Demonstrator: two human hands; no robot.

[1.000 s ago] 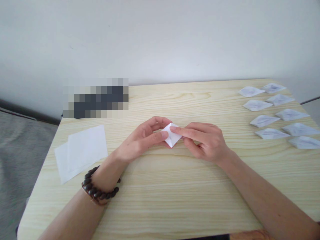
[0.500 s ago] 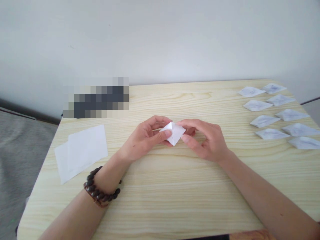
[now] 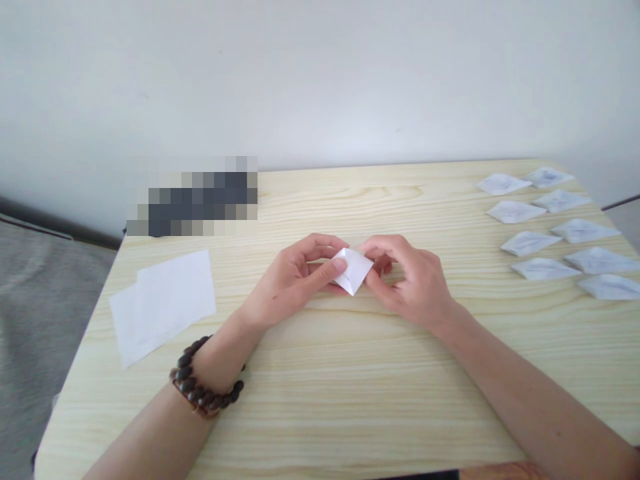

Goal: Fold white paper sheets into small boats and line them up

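A small white folded paper point(image 3: 357, 272), diamond-shaped with creases on its upper face, is held just above the table's middle. My left hand point(image 3: 293, 280) grips it from the left, thumb pressed on top and fingers behind and beneath. At its right corner my right hand point(image 3: 417, 280) is closed, thumb and curled fingers on the paper's edge; the exact contact of the fingertips is partly hidden. A dark beaded bracelet point(image 3: 200, 393) circles my left wrist.
Two overlapping sheets of white paper point(image 3: 175, 297) lie on the left of the wooden table point(image 3: 320, 400). Several folded paper boats point(image 3: 530, 243) stand in two rows at the right. A dark pixelated object point(image 3: 200, 203) is at the back left, near the wall point(image 3: 350, 80).
The folded paper has shifted slightly right and toward me, with my left hand following. My right thumb and fingers have closed in on its right corner.
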